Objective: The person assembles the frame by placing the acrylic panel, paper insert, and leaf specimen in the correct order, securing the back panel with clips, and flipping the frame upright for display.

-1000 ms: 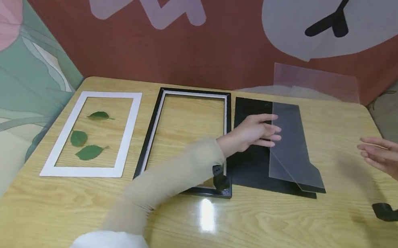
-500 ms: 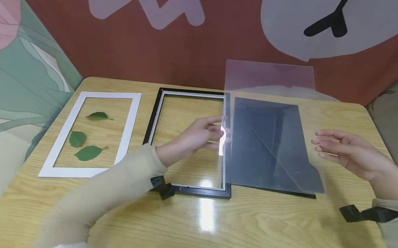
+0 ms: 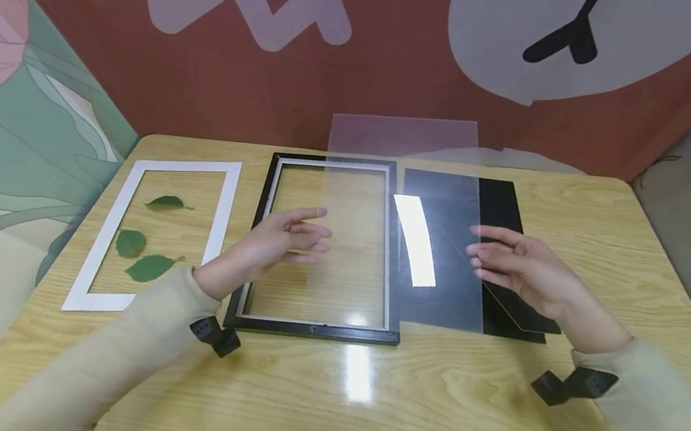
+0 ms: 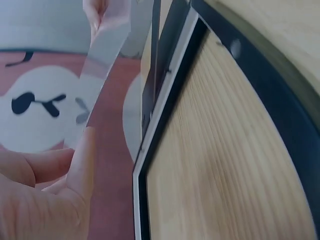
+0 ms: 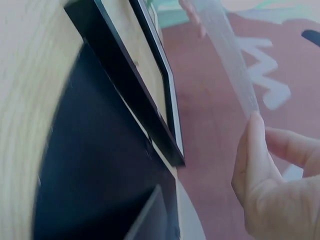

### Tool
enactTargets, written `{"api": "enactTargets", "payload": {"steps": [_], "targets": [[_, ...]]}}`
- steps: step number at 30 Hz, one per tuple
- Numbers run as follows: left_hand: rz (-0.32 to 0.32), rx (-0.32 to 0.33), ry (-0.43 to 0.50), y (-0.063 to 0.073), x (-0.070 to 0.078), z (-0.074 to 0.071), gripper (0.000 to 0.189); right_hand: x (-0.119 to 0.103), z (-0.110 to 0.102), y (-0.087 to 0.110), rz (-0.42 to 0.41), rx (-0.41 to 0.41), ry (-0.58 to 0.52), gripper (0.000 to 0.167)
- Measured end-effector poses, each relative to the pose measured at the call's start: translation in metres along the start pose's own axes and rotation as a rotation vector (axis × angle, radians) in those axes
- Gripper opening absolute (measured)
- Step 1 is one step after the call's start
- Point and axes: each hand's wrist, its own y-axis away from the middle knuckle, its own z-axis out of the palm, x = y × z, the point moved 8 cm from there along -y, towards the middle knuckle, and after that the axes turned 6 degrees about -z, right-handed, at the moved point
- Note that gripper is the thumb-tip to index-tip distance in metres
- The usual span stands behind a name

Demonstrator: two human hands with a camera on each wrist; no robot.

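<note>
clear sheet [image 3: 404, 225] moved left, partly over black frame [image 3: 308, 329]

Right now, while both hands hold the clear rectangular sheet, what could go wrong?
The clear rectangular sheet is pinched only at its side edges by the left hand and right hand, so it might slip or flex. In the head view it overlaps the black rectangular frame and the black flat board; lowered here, it could catch on the frame's edge.

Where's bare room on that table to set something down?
The table is bare right of the board and in front of the frame. Crowded: the row from the white mat to the board, with a clear sheet held up there.
</note>
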Motion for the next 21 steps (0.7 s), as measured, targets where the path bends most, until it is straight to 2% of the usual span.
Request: {"api": "enactTargets", "payload": {"steps": [6, 13, 21], "targets": [[-0.021, 0.029, -0.020, -0.001, -0.013, -0.024, 0.053, 0.011, 0.017, -0.010, 0.046, 0.084, 0.028, 0.027], [-0.054, 0.053, -0.050, 0.000, -0.028, -0.043, 0.053, 0.025, 0.028, -0.024, 0.090, 0.127, 0.073, 0.028], [-0.077, 0.101, -0.081, 0.001, -0.036, -0.056, 0.051, 0.038, 0.037, -0.038, 0.102, 0.144, 0.140, 0.049]]}}
